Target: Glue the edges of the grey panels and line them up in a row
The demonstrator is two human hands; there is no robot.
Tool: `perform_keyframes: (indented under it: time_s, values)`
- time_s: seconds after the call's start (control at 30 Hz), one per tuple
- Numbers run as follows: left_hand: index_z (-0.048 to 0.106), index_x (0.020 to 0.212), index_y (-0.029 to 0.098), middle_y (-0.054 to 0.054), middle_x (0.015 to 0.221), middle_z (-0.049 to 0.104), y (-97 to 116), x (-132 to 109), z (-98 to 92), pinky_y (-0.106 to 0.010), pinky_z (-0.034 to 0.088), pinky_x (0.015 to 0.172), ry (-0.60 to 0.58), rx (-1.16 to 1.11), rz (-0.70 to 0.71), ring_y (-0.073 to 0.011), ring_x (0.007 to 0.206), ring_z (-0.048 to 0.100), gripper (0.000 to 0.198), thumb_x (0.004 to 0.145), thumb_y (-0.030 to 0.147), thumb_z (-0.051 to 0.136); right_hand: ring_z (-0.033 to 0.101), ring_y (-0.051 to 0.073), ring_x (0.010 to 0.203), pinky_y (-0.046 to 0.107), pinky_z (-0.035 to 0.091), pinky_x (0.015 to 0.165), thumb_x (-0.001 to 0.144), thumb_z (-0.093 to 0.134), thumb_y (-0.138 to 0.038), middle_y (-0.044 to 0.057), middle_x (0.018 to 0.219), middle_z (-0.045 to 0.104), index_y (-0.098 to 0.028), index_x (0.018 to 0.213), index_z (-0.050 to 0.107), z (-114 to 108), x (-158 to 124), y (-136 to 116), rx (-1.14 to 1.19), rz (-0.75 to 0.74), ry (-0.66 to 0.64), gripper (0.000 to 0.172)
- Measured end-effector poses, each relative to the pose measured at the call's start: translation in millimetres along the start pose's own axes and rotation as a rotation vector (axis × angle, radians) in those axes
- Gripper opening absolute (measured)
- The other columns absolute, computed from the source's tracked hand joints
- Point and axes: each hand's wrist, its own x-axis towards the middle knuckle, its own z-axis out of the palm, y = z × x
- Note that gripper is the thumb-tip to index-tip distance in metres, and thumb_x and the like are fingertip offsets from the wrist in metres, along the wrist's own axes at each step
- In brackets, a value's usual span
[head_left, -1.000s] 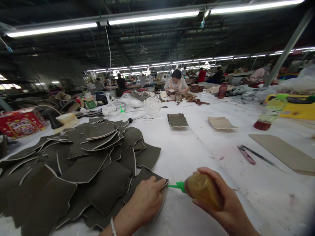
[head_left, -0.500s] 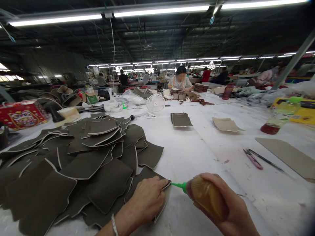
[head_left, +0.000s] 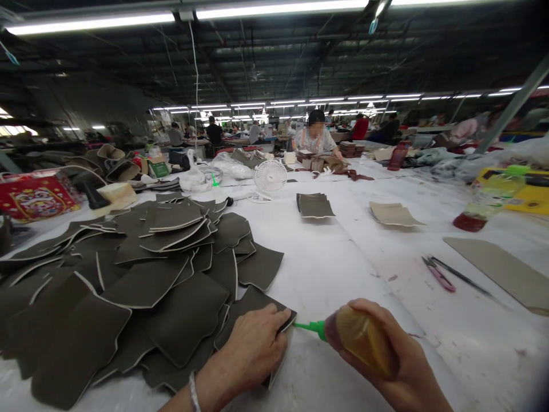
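Dark panels (head_left: 184,315) look matt, smooth, leather-like. Squeeze bottle (head_left: 369,343): glossy, translucent plastic; nozzle (head_left: 315,328), plastic. Table (head_left: 334,263) surface appears smooth, faintly shiny. Fan (head_left: 270,175) looks plastic.

The bottle (head_left: 364,343), see-through with amber-brown contents, was tipped over sideways, its thin green nozzle (head_left: 315,328) pointing left. The nozzle's tip was at the corner of a dark grey-brown piece (head_left: 249,303) with a pale edge; whether they touched was unclear. That piece lay flat, at the near right side of a pile (head_left: 163,257) of similar ones.
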Motion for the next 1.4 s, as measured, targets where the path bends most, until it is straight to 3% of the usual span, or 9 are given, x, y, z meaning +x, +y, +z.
perform_keyframes:
  time_s: [0.2,0.4,0.73,0.87,1.1,1.23,1.4]
  values:
    - [0.055,0.126,0.032,-0.002,0.097,0.061,1,0,-0.2,-0.033,0.047,0.077,-0.007,0.021,-0.007,-0.0230,0.090,0.063,0.045,0.086,0.024,0.036,0.063,0.018,0.093,0.020,0.052,0.081,0.085,0.069,-0.037,0.001,0.112,0.060,-0.028,0.122,0.049,1,1,1,0.000,0.067,0.095,0.042]
    - [0.053,0.130,0.032,-0.003,0.099,0.060,2,-2,-0.4,-0.032,0.047,0.078,-0.012,0.030,-0.004,-0.0222,0.090,0.062,0.047,0.087,0.023,0.035,0.063,0.016,0.092,0.017,0.051,0.078,0.087,0.067,-0.039,-0.001,0.113,0.060,-0.031,0.122,0.047,-1,-4,2,0.039,0.115,0.058,0.042]
    - [0.049,0.136,0.028,-0.006,0.105,0.059,5,-6,-0.6,-0.034,0.047,0.083,-0.028,0.049,-0.023,-0.0237,0.095,0.061,0.049,0.089,0.025,0.034,0.058,0.021,0.100,0.022,0.049,0.077,0.082,0.068,-0.041,0.000,0.115,0.058,-0.028,0.118,0.051,5,-9,-10,0.189,0.262,0.110,0.042]
    - [0.046,0.138,0.027,-0.006,0.104,0.059,5,-7,-2.9,-0.033,0.047,0.084,-0.051,0.043,-0.036,-0.0227,0.095,0.061,0.051,0.089,0.024,0.034,0.057,0.020,0.094,0.024,0.047,0.076,0.082,0.068,-0.039,0.001,0.113,0.058,-0.026,0.119,0.051,5,-7,-11,0.188,0.286,0.128,0.043]
    - [0.047,0.137,0.025,-0.006,0.104,0.058,3,-8,-1.4,-0.032,0.045,0.084,-0.031,0.033,-0.025,-0.0223,0.095,0.060,0.051,0.088,0.024,0.035,0.058,0.020,0.091,0.023,0.047,0.076,0.081,0.068,-0.040,0.001,0.110,0.057,-0.026,0.120,0.049,8,-10,-14,0.252,0.294,0.079,0.045]
    - [0.047,0.138,0.025,-0.006,0.105,0.058,2,-10,-0.4,-0.031,0.045,0.085,-0.036,0.018,-0.025,-0.0217,0.095,0.059,0.051,0.088,0.024,0.034,0.057,0.021,0.090,0.025,0.046,0.074,0.081,0.069,-0.042,0.002,0.109,0.057,-0.024,0.118,0.050,7,-9,-13,0.198,0.299,0.122,0.045]
    - [0.045,0.140,0.024,-0.006,0.105,0.057,0,-11,0.0,-0.030,0.044,0.087,-0.032,0.007,-0.020,-0.0208,0.097,0.059,0.052,0.089,0.024,0.035,0.056,0.021,0.101,0.023,0.045,0.084,0.078,0.071,-0.043,0.000,0.115,0.057,-0.026,0.120,0.051,10,-16,-16,0.301,0.319,0.051,0.049]
